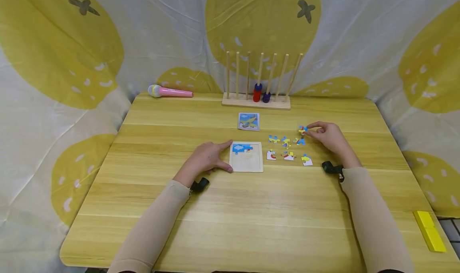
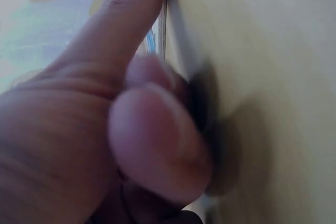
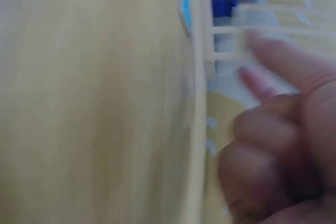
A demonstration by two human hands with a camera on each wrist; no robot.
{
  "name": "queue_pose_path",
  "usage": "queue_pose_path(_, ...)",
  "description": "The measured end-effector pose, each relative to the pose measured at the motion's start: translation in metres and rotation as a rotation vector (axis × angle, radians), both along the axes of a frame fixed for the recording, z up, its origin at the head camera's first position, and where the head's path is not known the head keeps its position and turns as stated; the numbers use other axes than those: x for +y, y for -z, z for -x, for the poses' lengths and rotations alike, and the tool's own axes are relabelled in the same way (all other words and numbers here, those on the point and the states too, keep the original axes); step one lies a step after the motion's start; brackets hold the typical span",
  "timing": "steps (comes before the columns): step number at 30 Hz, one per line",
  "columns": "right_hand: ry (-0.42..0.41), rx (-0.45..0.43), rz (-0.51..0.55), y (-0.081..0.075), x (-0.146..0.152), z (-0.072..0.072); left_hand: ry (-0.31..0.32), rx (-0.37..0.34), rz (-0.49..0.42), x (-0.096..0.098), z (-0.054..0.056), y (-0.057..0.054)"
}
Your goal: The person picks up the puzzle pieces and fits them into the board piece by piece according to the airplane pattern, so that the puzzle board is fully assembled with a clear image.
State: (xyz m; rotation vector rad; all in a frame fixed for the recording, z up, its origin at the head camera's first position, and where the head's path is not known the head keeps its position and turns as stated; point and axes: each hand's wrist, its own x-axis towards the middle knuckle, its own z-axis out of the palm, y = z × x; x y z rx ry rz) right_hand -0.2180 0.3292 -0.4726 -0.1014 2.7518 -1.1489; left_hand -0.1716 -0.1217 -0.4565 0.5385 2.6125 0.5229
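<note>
A square wooden puzzle tray (image 1: 248, 165) lies mid-table, with joined blue sky pieces (image 1: 241, 148) along its upper left. My left hand (image 1: 206, 157) touches the tray's left side, index finger at the upper corner and thumb at the lower one; its other fingers are curled under in the left wrist view. To the right of the tray, my right hand (image 1: 331, 137) pinches a blue, yellow and red puzzle piece (image 1: 302, 130) between thumb and index finger. Loose puzzle pieces (image 1: 285, 142) lie between tray and right hand. The right wrist view is blurred and shows no piece clearly.
A picture card of a plane (image 1: 248, 121) lies behind the tray. Further back stands a wooden peg rack (image 1: 233, 100) with red and blue beads. A pink microphone (image 1: 176, 92) lies back left, and yellow blocks (image 1: 429, 231) sit at the right edge.
</note>
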Motion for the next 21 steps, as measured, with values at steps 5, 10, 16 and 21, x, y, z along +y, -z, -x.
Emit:
queue_pose_path(5,0.019,0.013,0.063,-0.024,-0.027,-0.021,-0.020,-0.084,-0.037,0.005,-0.001,-0.001)
queue_pose_path(10,-0.031,0.063,0.063,-0.029,-0.064,-0.037,-0.012,-0.099,-0.031,0.010,-0.002,-0.003)
queue_pose_path(16,-0.149,0.110,0.019,-0.018,-0.103,-0.043,-0.003,-0.090,-0.016,0.013,-0.003,-0.002)
queue_pose_path(21,-0.210,0.091,-0.029,-0.009,-0.127,-0.042,0.009,-0.074,-0.006,0.012,-0.003,-0.002)
